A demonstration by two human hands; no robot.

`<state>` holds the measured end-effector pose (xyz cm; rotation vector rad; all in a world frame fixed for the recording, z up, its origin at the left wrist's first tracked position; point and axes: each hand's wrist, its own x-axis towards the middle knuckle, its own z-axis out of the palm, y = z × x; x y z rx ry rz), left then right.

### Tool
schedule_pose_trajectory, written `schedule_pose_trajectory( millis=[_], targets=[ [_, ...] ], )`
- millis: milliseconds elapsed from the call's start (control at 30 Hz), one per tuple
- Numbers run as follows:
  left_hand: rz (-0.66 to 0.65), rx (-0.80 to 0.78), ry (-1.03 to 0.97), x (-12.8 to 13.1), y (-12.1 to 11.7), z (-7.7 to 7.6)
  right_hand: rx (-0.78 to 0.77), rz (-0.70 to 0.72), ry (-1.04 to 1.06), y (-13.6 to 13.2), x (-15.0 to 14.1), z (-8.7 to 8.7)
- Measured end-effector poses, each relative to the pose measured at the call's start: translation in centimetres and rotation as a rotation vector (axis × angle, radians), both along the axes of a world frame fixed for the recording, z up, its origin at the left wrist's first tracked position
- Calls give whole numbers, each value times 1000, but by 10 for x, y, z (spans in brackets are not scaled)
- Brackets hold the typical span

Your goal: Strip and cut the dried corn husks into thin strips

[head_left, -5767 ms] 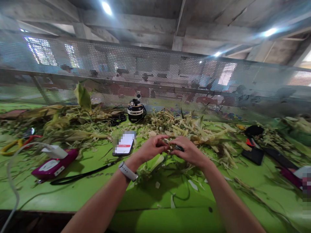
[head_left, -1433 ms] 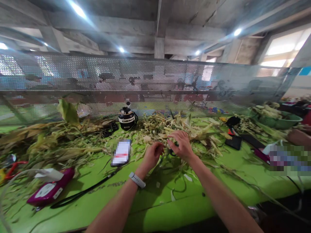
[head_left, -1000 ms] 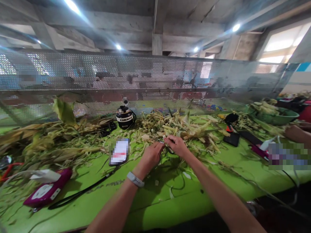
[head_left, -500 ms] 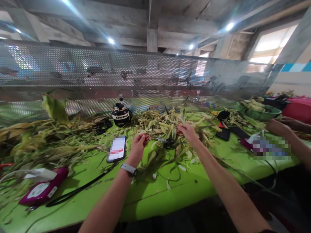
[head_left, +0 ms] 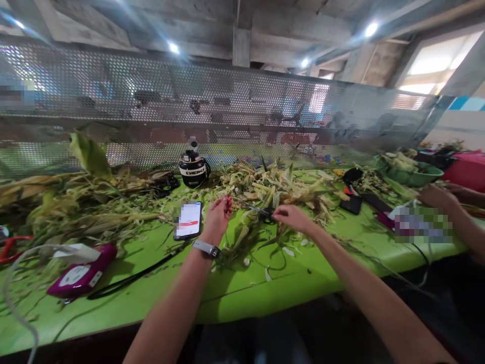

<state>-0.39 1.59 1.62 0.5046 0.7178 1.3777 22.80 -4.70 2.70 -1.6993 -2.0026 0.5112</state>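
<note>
My left hand [head_left: 219, 215] is raised over the green table, its fingers curled together. Whatever it pinches, if anything, is too small to name. To its right a pair of black-handled scissors [head_left: 267, 214] lies among corn husks, blades pointing left. The thumb and fingertips of my right hand [head_left: 291, 217] are closed at the scissors' handle loop. Behind both hands spreads a heap of pale, dry corn husks [head_left: 261, 182]. Loose husk strips and small white scraps lie in front of the scissors.
A phone [head_left: 188, 220] lies left of my left hand. Behind it stands a black jar [head_left: 193, 172]. More husks [head_left: 76, 202] and a purple power bank-like box [head_left: 81, 273] are farther left. At right are a green basin [head_left: 420, 174] and another person's hands [head_left: 439, 197].
My right hand has moved from the husk heap down and left to the scissors' handle. My left hand stays raised with curled fingers. The whole view has shifted slightly.
</note>
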Motion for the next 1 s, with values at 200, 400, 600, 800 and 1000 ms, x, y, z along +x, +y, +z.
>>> schedule_pose_trajectory(
  millis=[200, 400, 600, 800, 1000],
  targets=[
    [-15, 11, 10, -1, 2, -2, 16, 264, -250, -22, -38, 7],
    [-16, 12, 4, 0, 0, -1, 71, 305, -380, -43, -79, -19],
    [-7, -2, -3, -1, 1, 2, -68, 323, -111, -42, -79, -13],
    [4, 1, -110, -13, 7, 12, -364, 92, 783, -22, -47, 38],
    [-104, 13, -146, -14, 4, 18, -255, 104, 1041, -6, -42, 76]
  ],
)
